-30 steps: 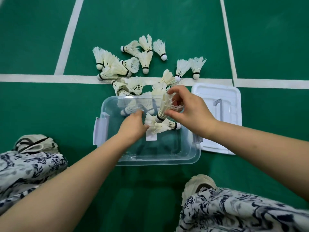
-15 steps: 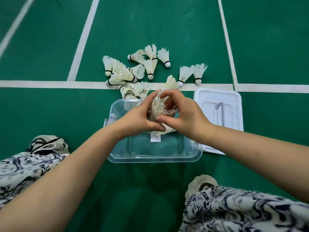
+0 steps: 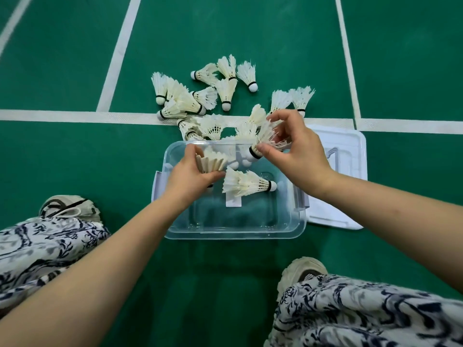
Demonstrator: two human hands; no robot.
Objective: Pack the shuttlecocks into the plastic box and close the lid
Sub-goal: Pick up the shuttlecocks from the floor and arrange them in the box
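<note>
A clear plastic box (image 3: 235,231) stands open on the green floor in front of me. My left hand (image 3: 190,176) grips a shuttlecock (image 3: 213,162) by its feathers over the box's left side. My right hand (image 3: 298,151) pinches another shuttlecock (image 3: 265,139) above the box's far right corner, cork end pointing down-left. One shuttlecock (image 3: 246,184) lies on the box's bottom, cork to the right. Several more shuttlecocks (image 3: 198,101) lie scattered on the floor beyond the box. The white lid (image 3: 348,151) lies flat to the right of the box.
White court lines (image 3: 75,116) cross the green floor behind the box. My knees in patterned cloth and two pale shoes (image 3: 300,271) sit at the lower left and lower right, close to the box.
My hands, together on one bunch of feathers half a second ago, have drawn apart. Each now holds its own shuttlecock, the left lower over the box, the right higher and further right.
</note>
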